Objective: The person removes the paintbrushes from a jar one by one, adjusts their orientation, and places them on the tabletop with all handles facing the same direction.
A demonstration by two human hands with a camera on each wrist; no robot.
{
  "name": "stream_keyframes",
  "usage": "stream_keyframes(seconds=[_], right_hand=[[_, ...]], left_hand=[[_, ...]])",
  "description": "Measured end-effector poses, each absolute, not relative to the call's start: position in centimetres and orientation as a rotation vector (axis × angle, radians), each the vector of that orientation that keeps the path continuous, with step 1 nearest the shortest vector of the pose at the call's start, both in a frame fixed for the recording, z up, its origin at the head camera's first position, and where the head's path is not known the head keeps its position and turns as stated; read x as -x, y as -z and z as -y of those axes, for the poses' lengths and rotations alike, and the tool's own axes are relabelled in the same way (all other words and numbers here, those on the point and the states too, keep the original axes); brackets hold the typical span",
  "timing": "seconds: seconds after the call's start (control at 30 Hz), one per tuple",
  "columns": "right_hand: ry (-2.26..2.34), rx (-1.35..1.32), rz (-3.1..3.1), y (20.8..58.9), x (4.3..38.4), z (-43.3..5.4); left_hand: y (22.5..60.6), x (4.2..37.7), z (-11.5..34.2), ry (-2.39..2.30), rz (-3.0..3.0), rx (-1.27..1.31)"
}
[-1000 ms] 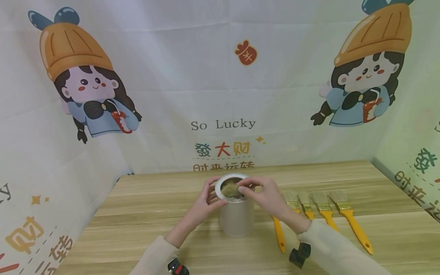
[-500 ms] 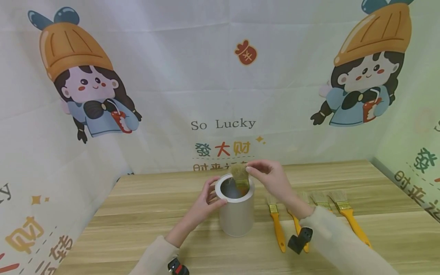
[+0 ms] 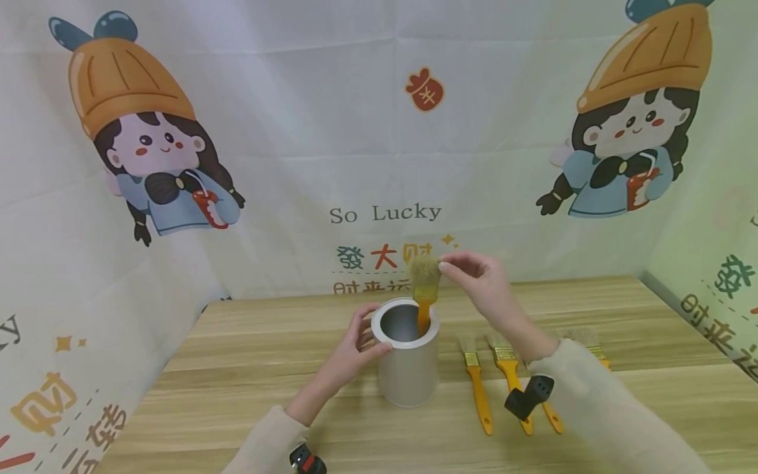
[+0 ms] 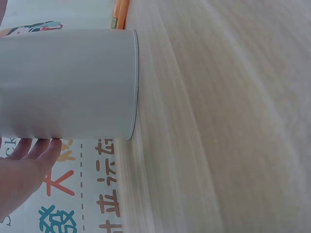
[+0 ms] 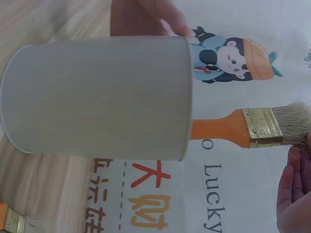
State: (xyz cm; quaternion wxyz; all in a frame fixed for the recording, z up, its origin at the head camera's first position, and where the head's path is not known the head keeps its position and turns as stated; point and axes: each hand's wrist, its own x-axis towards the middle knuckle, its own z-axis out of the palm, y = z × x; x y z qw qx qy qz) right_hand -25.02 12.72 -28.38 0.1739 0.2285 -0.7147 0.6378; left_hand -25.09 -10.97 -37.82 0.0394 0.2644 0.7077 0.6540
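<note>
A pale grey can (image 3: pixel 408 375) stands upright on the wooden table, its open mouth facing up. My left hand (image 3: pixel 351 355) holds it from the left near the rim, and in the left wrist view its fingers (image 4: pixel 41 153) press against the can's side. Out of the can rises a paintbrush (image 3: pixel 424 289), bristles up, with a metal ferrule and an orange handle (image 5: pixel 218 127). The handle's lower end is hidden inside the can. My right hand (image 3: pixel 488 289) pinches the bristles (image 5: pixel 294 121) above the rim.
Several more paintbrushes with yellow-orange handles lie on the table right of the can, the nearest paintbrush (image 3: pixel 478 388) beside it; my right forearm covers some. A printed white cloth (image 3: pixel 379 158) hangs behind the table (image 3: pixel 237 395).
My right hand has moved up and slightly right, drawing the paintbrush higher out of the can, so ferrule and part of the handle now show. My left hand stays on the can.
</note>
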Motion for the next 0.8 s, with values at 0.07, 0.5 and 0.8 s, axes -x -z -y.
stream_keyframes(seconds=[0.07, 0.5, 0.8], right_hand=[[-1.83, -0.636, 1.991, 27.9, 25.0, -12.9], [-1.864, -0.637, 1.768, 25.1, 24.0, -14.3], [-1.845, -0.673, 1.714, 24.1, 23.5, -16.0]], left_hand=[[37.8, 25.1, 11.0, -2.001, -2.173, -0.812], [38.0, 25.2, 11.1, -1.98, -2.177, -0.798], [38.0, 25.4, 11.0, -1.982, -2.186, -0.799]])
